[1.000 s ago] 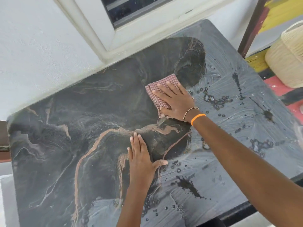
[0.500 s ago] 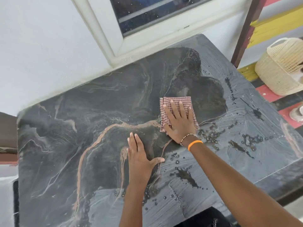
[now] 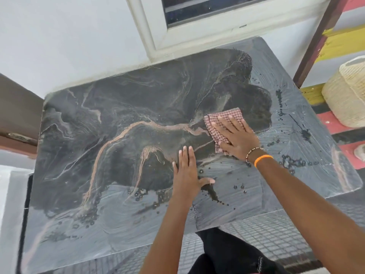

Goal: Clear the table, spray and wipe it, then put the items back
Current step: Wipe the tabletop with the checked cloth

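The dark marbled table top [image 3: 118, 119] fills the view, wet and streaked with spray droplets along its near and right parts. A red-and-white checked cloth [image 3: 216, 123] lies flat on it right of centre. My right hand [image 3: 237, 137], with a bead bracelet and an orange band at the wrist, presses flat on the cloth and covers its near right part. My left hand [image 3: 187, 175] rests flat on the bare table just below and left of the cloth, fingers together, thumb out, holding nothing.
A white wall and window frame [image 3: 177, 42] border the table's far edge. A woven cream basket [image 3: 347, 95] stands to the right on a red, yellow and black striped surface, beside a dark wooden post [image 3: 316, 40]. Tiled floor shows below the near edge.
My right hand slid the cloth from the table's far middle toward me and to the right. My left hand stayed flat on the table in about the same spot.
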A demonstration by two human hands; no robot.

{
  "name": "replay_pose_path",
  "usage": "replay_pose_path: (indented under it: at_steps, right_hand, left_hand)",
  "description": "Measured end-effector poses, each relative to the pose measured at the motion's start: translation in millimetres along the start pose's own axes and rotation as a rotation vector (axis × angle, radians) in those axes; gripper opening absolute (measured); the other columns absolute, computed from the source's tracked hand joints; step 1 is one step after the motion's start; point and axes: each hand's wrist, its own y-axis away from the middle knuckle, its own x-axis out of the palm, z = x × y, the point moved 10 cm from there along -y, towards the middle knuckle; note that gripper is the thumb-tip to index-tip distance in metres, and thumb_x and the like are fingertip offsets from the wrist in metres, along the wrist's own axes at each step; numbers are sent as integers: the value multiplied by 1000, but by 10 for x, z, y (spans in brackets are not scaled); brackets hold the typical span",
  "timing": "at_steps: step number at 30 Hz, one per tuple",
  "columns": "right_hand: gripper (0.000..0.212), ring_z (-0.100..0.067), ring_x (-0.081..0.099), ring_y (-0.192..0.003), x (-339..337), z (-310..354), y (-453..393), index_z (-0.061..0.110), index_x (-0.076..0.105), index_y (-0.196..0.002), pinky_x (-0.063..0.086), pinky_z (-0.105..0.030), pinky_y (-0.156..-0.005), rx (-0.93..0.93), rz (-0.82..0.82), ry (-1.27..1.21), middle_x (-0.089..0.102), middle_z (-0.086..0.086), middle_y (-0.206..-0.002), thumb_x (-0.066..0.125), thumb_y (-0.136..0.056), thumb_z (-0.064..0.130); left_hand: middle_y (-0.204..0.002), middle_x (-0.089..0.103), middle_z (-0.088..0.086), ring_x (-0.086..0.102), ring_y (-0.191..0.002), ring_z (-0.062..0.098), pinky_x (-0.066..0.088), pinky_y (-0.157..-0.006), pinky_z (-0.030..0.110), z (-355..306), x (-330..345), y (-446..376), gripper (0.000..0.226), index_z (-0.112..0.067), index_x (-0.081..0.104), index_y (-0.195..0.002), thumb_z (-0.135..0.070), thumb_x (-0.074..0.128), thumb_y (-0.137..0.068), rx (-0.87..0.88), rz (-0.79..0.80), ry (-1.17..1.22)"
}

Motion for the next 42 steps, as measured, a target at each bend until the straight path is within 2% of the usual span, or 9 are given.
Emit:
replay_pose_path:
  at_steps: [6, 11, 14, 18, 22, 29, 33, 38, 42]
  right_hand:
    - [63, -25, 3, -147, -78, -1175, 359, 34, 7, -149, 0, -48, -118, 368, -57, -126, 5, 6, -160, 38, -95, 41]
    - [65, -34, 0, -146, 46, -977, 854, 25, 8, -150, 0, -57, -116, 675, -118, -216, 4, -5, -160, 38, -94, 39]
    - [67, -35, -4, -146, 111, -359, 754, 25, 3, -150, -3, -57, -114, 523, -68, -172, -1, -5, -160, 36, -93, 41]
    - [66, -32, 0, -147, 158, 471, 396, 27, 5, -150, -2, -55, -115, 128, -24, -121, 2, -3, -160, 33, -93, 46]
    - [68, -26, 7, -146, 98, 447, 97, 32, 10, -149, 1, -51, -116, -106, 9, -32, 9, 3, -160, 36, -89, 54]
    - [68, -25, 11, -146, -143, -1362, 34, 34, 16, -148, 6, -50, -116, 194, -58, -73, 16, 5, -158, 42, -88, 50]
    - [72, -26, 9, -147, -180, -2150, 391, 32, 15, -148, 6, -50, -117, 388, -56, -105, 14, 3, -159, 26, -82, 57]
    - [74, -38, 12, -145, -91, -1885, 880, 22, 18, -149, 8, -58, -114, 563, -111, -180, 17, -8, -158, 18, -81, 54]
    - [67, -36, 9, -145, -43, -1284, 545, 24, 11, -150, 5, -57, -114, 303, -36, -112, 10, -6, -159, 24, -89, 50]
  left_hand:
    - [-154, -26, 10, -22, -142, 27, -2, -116, 48, -48, 79, -7, 112, -13, -15, -147, -62, 55, -74, -66, 27, -115]
    - [-154, -26, 12, -21, -142, 29, -1, -115, 50, -84, 79, -8, 111, -11, -15, -147, -61, 54, -75, -88, 49, -153]
    - [-154, -24, 13, -19, -143, 30, 1, -115, 51, -88, 78, -39, 112, -10, -13, -147, -60, 56, -74, -105, 52, -147]
    - [-155, -22, 11, -17, -144, 29, 1, -115, 50, -98, 64, -43, 113, -11, -9, -148, -57, 61, -73, -111, 18, -115]
    - [-156, -16, 11, -14, -144, 29, 2, -116, 50, -85, 50, -66, 113, -10, -4, -149, -57, 64, -72, -169, 2, -80]
    - [-156, -17, 14, -17, -143, 29, -4, -116, 47, -956, 96, -527, 114, -5, -6, -148, -65, 56, -73, -86, -72, -26]
    - [-155, -19, 13, -16, -144, 28, -1, -116, 46, -1373, 188, -835, 116, -4, -10, -147, -58, 62, -73, -54, -15, -5]
    - [-155, -20, 12, -14, -144, 27, 2, -117, 45, -1388, 228, -893, 119, -3, -12, -146, -58, 62, -71, -90, -7, -46]
    - [-156, -21, 10, -15, -144, 25, 1, -117, 42, -1375, 220, -886, 118, -6, -12, -146, -58, 63, -71, -89, -20, -42]
